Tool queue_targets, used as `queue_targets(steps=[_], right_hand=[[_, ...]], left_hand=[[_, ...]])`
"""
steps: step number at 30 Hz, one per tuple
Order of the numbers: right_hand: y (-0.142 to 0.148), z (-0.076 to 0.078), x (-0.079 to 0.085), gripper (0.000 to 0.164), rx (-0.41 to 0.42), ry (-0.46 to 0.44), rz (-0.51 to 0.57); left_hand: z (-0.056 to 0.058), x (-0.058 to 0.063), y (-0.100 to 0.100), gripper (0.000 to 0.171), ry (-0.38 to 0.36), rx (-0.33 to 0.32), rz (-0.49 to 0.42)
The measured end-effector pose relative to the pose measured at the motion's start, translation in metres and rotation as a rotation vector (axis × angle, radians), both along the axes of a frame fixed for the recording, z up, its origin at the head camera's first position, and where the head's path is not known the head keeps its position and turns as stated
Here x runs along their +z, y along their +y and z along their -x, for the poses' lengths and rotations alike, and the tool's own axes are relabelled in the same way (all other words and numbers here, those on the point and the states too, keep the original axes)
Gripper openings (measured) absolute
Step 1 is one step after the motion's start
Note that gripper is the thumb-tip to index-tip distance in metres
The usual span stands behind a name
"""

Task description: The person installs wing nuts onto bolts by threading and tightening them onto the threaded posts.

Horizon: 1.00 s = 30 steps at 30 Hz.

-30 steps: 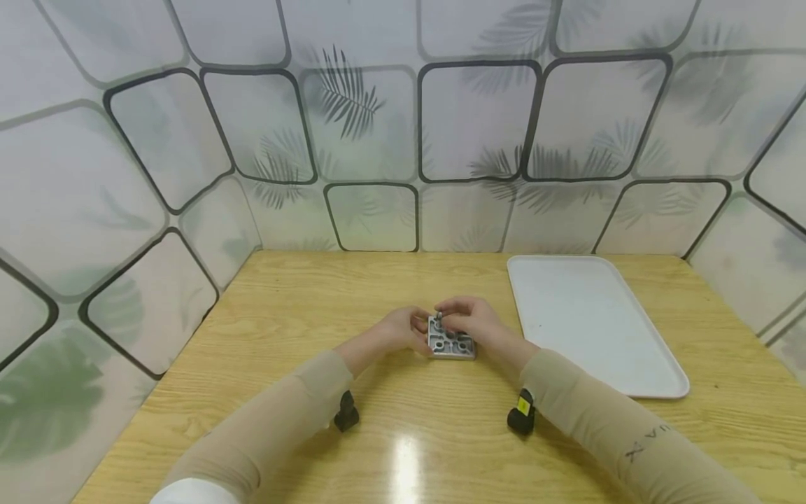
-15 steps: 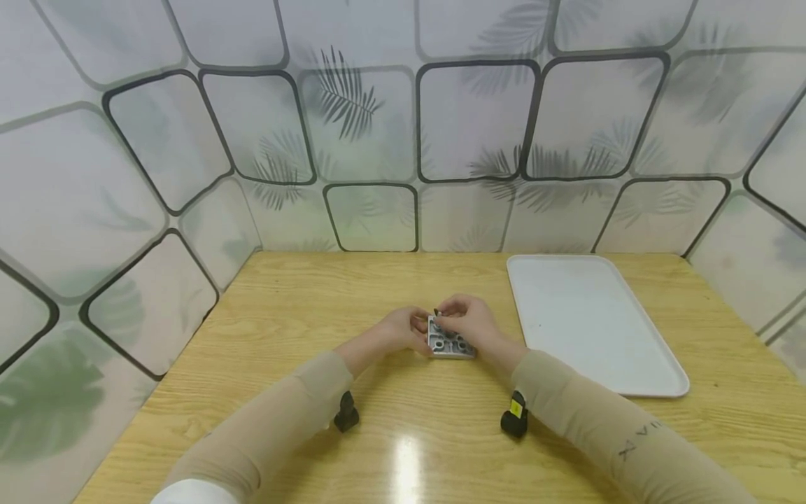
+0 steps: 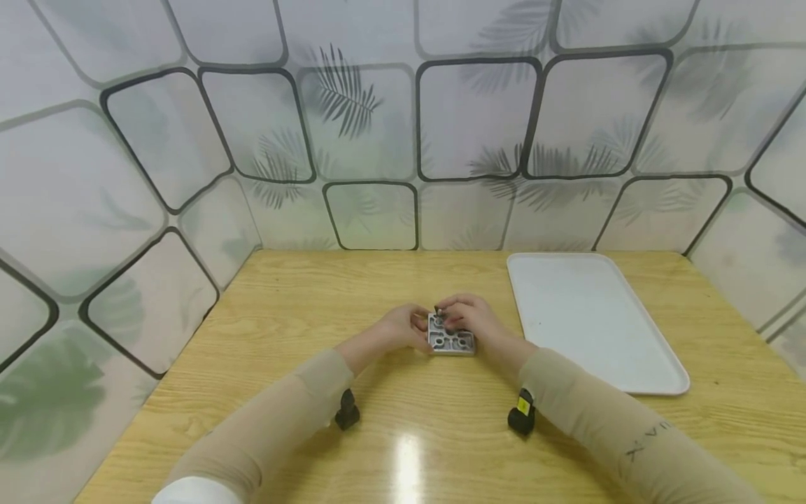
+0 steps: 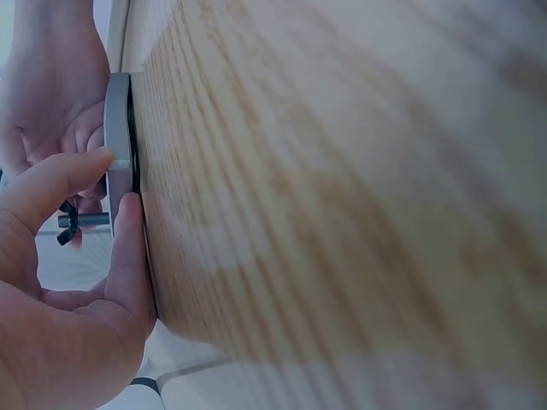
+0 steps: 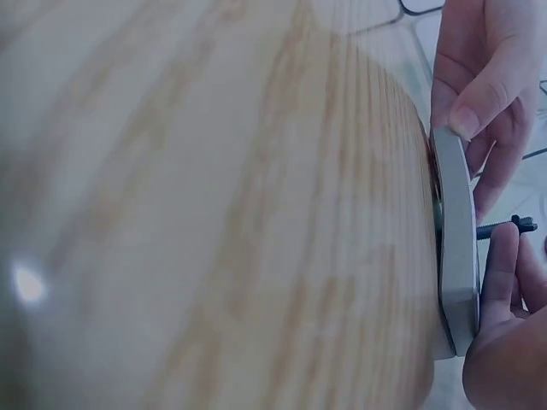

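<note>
Pale sheeting (image 3: 478, 119) printed with boxes and leaves is lining the back and sides of the wooden table (image 3: 302, 280), and a white tray (image 3: 592, 315) is lying to the right of your hands. Your metal plate (image 3: 450, 341) is sitting level at the middle of the tabletop, directly between your two hands, a thin dark line showing under its edge.

What you seem to be working around is the bolt (image 4: 94, 219): it is standing upright at the plate's far left corner, its long axis square to the plate, carrying a wing nut (image 4: 72, 223) near its top. Your left hand (image 3: 399, 329) is gripping the plate by its left side. Your right hand (image 3: 472, 318) is arching over from the right, fingers bent close beside the bolt and nearer to it; I cannot tell whether they are pinching the nut.

Counting what is showing, you are having two hands at one plate, one bolt and one wing nut, with one tray, one table and two black wrist cameras (image 3: 347, 411); your fingers are hiding part of the plate.
</note>
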State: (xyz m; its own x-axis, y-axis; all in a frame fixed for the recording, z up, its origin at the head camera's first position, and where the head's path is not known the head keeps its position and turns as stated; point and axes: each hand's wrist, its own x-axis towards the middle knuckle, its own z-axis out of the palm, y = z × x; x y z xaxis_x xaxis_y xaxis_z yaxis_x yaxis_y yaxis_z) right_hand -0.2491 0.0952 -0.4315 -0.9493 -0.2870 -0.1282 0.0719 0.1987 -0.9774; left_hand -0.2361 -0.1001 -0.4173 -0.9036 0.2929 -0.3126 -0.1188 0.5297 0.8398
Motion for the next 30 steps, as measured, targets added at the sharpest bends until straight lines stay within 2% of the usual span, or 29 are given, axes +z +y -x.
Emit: queue_targets(steps=[2,9,16,24,30], right_hand=[[0.0003,0.0001,0.0005,0.042,0.005,-0.02,0.012],[-0.0007,0.0004,0.0016,0.04,0.039,-0.045,-0.052],[0.0018,-0.0008,0.0021,0.039,0.073,-0.025,-0.052],[0.0,-0.0034,0.002,0.037,0.054,-0.012,-0.085],[-0.001,-0.0048,-0.0002,0.037,0.025,-0.005,-0.105]], left_hand=[[0.001,-0.001,-0.0004,0.081,0.001,-0.003,-0.001],[0.0005,-0.0006,-0.0023,0.081,0.003,-0.024,0.002],[0.0009,0.0,-0.0037,0.081,0.014,-0.045,0.019],[0.0005,-0.0012,-0.0048,0.08,0.027,-0.057,0.041],[-0.0006,-0.0025,-0.0059,0.08,0.022,-0.063,0.022]])
